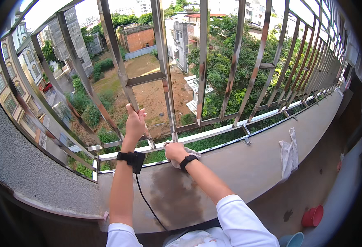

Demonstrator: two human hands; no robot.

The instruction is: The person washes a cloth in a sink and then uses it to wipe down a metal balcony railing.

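Observation:
My left hand [135, 122] is closed around an upright metal bar [118, 61] of the window grille, above the bottom rail. Lower and to the right, my right hand [175, 151] grips a pale cloth [173, 162] against the foot of another bar [167, 94], just over the sill. Part of the cloth sticks out around my fingers; the rest is hidden under the hand. A black band with a small box and a cable [142, 193] sits on my left wrist, a black band on my right.
A dark wet patch [175, 197] marks the concrete ledge [234, 164] below my hands. Another pale cloth [289, 156] hangs over the ledge at right. A red bucket [312, 216] and a blue-green bucket [291, 239] stand lower right. Trees and buildings lie beyond the grille.

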